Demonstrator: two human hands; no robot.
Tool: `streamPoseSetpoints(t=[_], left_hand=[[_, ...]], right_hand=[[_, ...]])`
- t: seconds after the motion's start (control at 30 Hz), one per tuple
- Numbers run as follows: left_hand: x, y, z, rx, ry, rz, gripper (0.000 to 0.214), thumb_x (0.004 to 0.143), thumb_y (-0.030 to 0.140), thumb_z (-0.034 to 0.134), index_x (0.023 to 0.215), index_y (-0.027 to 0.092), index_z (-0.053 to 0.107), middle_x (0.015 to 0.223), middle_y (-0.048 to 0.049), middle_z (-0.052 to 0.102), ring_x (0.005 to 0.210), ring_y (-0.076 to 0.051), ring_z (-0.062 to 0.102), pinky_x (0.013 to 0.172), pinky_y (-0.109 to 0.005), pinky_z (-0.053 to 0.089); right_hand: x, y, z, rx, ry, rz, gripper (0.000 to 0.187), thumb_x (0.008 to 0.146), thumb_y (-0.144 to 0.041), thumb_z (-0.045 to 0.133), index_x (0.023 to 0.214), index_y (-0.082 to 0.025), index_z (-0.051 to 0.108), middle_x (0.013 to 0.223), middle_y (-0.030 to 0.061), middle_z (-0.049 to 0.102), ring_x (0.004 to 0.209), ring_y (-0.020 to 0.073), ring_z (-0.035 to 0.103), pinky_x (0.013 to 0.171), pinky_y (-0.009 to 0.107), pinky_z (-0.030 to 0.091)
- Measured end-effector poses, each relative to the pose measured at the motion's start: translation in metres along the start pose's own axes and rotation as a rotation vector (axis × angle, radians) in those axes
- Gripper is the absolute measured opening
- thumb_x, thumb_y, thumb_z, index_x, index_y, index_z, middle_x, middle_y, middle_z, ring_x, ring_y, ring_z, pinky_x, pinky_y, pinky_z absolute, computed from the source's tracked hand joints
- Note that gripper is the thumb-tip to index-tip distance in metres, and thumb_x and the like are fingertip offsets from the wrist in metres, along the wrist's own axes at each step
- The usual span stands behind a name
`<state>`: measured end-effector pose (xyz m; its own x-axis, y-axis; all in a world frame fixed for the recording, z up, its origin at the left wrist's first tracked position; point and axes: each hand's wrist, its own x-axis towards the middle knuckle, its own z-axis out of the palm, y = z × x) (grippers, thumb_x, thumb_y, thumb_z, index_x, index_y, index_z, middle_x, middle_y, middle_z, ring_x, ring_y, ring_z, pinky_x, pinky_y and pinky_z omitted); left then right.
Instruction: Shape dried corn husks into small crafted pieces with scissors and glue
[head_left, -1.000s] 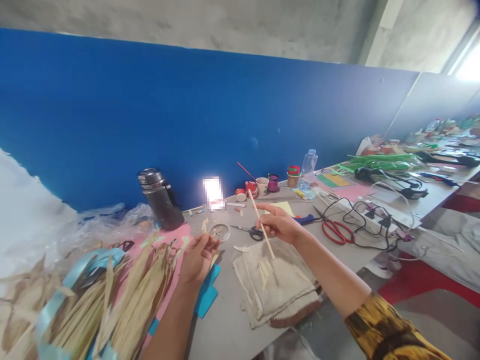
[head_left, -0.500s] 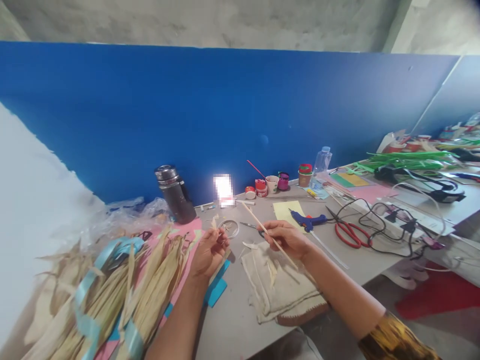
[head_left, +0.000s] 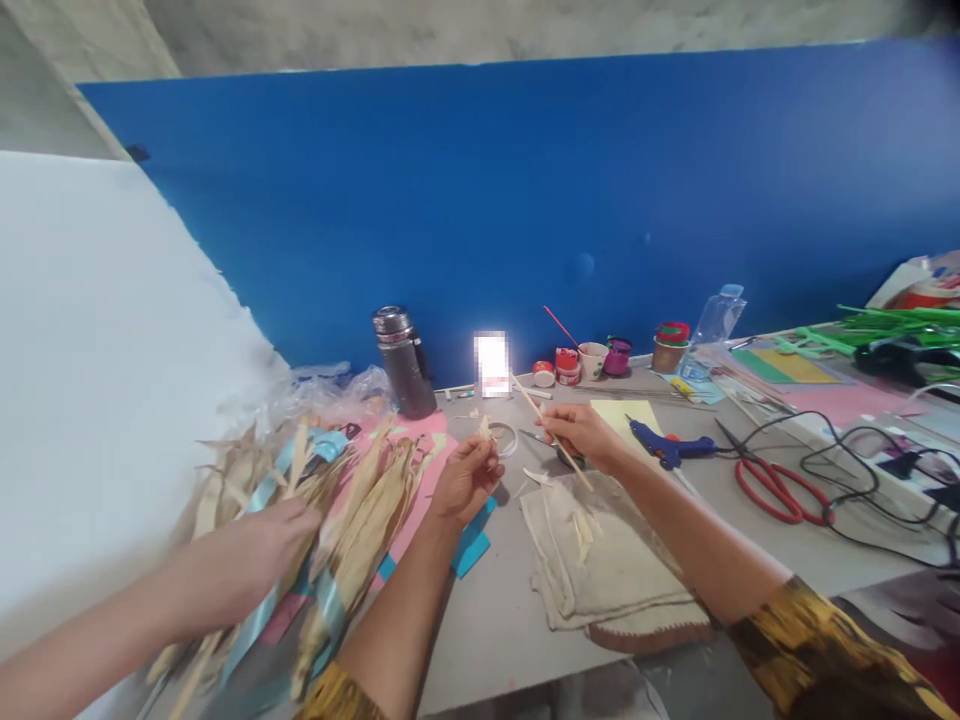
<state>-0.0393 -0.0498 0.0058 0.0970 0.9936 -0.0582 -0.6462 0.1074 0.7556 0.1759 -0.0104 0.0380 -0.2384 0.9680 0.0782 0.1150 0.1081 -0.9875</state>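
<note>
In my right hand is a thin pale wooden stick, gripped near its middle and slanting down to the right. My left hand is closed, its fingertips pinching a small pale piece of dried husk. Below my right hand lies a folded beige cloth with husk scraps on top. Bundles of dried corn husk, some with light blue ribbon, lie to the left of my left forearm. A roll of clear tape sits just behind my left hand.
Another person's hand reaches into the husks from the left. A dark thermos and paint jars stand along the blue partition. To the right are a blue glue gun, red-handled scissors and black cables.
The view has turned left, so everything sits further right. Another person's hand has come in from the left onto the husks. My hands keep their holds on the stick and husk piece.
</note>
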Motion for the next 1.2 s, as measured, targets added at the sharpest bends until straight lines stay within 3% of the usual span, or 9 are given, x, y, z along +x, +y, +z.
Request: streamPoseSetpoints(t=[0.1, 0.17, 0.27, 0.37, 0.53, 0.73, 0.9, 1.07, 1.2], left_hand=[[0.001, -0.001, -0.002, -0.004, 0.009, 0.06, 0.035, 0.058, 0.028, 0.094, 0.07, 0.014, 0.064, 0.07, 0.002, 0.06, 0.058, -0.006, 0.05, 0.057, -0.022, 0.044], [0.002, -0.002, -0.003, -0.003, 0.016, 0.071, 0.036, 0.057, 0.029, 0.094, 0.069, 0.014, 0.064, 0.069, 0.002, 0.059, 0.056, -0.006, 0.049, 0.056, -0.022, 0.043], [0.001, -0.003, -0.002, -0.002, 0.012, 0.044, 0.037, 0.057, 0.028, 0.095, 0.068, 0.014, 0.063, 0.067, 0.0022, 0.058, 0.056, -0.006, 0.048, 0.055, -0.022, 0.043], [0.0, -0.005, -0.002, -0.01, 0.011, 0.009, 0.036, 0.059, 0.027, 0.094, 0.069, 0.014, 0.063, 0.066, 0.0026, 0.057, 0.056, -0.005, 0.049, 0.055, -0.021, 0.043], [0.0, -0.006, -0.001, -0.008, 0.027, 0.007, 0.036, 0.057, 0.026, 0.094, 0.071, 0.013, 0.064, 0.066, 0.0031, 0.058, 0.055, -0.005, 0.049, 0.053, -0.019, 0.043], [0.001, -0.006, 0.001, 0.041, 0.067, 0.028, 0.036, 0.056, 0.029, 0.094, 0.071, 0.013, 0.065, 0.066, 0.0033, 0.059, 0.054, -0.004, 0.048, 0.053, -0.019, 0.043], [0.001, -0.009, 0.002, 0.151, 0.113, 0.092, 0.035, 0.056, 0.033, 0.092, 0.071, 0.014, 0.067, 0.061, 0.0037, 0.058, 0.051, -0.005, 0.047, 0.052, -0.02, 0.042], [0.0, -0.008, 0.007, 0.508, 0.269, 0.284, 0.029, 0.062, 0.039, 0.085, 0.072, 0.014, 0.071, 0.051, 0.004, 0.054, 0.047, -0.008, 0.045, 0.046, -0.02, 0.036], [-0.001, -0.007, 0.009, 0.631, 0.317, 0.361, 0.028, 0.063, 0.039, 0.081, 0.072, 0.015, 0.072, 0.052, 0.0032, 0.056, 0.045, -0.009, 0.045, 0.044, -0.021, 0.034]], right_hand=[[0.007, 0.029, 0.007, -0.189, 0.161, -0.034, 0.031, 0.072, -0.044, 0.069, 0.061, -0.015, 0.066, 0.059, 0.003, 0.064, 0.051, 0.011, 0.048, 0.048, 0.023, 0.032], [0.008, 0.046, 0.008, -0.221, 0.161, -0.025, 0.027, 0.074, -0.041, 0.067, 0.067, -0.015, 0.07, 0.06, 0.0046, 0.066, 0.053, 0.0136, 0.053, 0.05, 0.025, 0.035], [0.008, 0.058, 0.002, -0.262, 0.174, -0.023, 0.029, 0.073, -0.036, 0.066, 0.091, -0.013, 0.073, 0.061, 0.0033, 0.068, 0.051, 0.0144, 0.054, 0.05, 0.026, 0.037], [0.009, 0.057, -0.001, -0.328, 0.177, -0.033, 0.044, 0.075, -0.036, 0.062, 0.113, -0.014, 0.068, 0.058, -0.0007, 0.067, 0.049, 0.0142, 0.053, 0.052, 0.027, 0.039], [0.007, 0.05, 0.002, -0.312, 0.185, -0.065, 0.052, 0.076, -0.036, 0.058, 0.122, -0.012, 0.062, 0.059, -0.0016, 0.067, 0.053, 0.0145, 0.055, 0.055, 0.027, 0.042], [-0.004, 0.034, 0.01, 0.058, -0.035, 0.008, 0.042, 0.074, -0.042, 0.064, 0.104, -0.012, 0.068, 0.067, 0.0016, 0.068, 0.044, 0.0073, 0.039, 0.044, 0.023, 0.027], [-0.012, 0.025, 0.015, 0.129, -0.136, -0.015, 0.038, 0.076, -0.042, 0.066, 0.1, -0.012, 0.07, 0.066, 0.0006, 0.066, 0.044, 0.0054, 0.034, 0.045, 0.023, 0.022], [-0.009, 0.029, 0.015, 0.017, -0.034, -0.012, 0.036, 0.076, -0.045, 0.065, 0.093, -0.013, 0.071, 0.062, -0.0002, 0.064, 0.043, 0.0063, 0.034, 0.044, 0.023, 0.022], [-0.001, 0.04, 0.012, -0.136, 0.095, -0.016, 0.034, 0.078, -0.039, 0.062, 0.098, -0.014, 0.071, 0.059, -0.0003, 0.065, 0.048, 0.0103, 0.045, 0.049, 0.024, 0.031]])
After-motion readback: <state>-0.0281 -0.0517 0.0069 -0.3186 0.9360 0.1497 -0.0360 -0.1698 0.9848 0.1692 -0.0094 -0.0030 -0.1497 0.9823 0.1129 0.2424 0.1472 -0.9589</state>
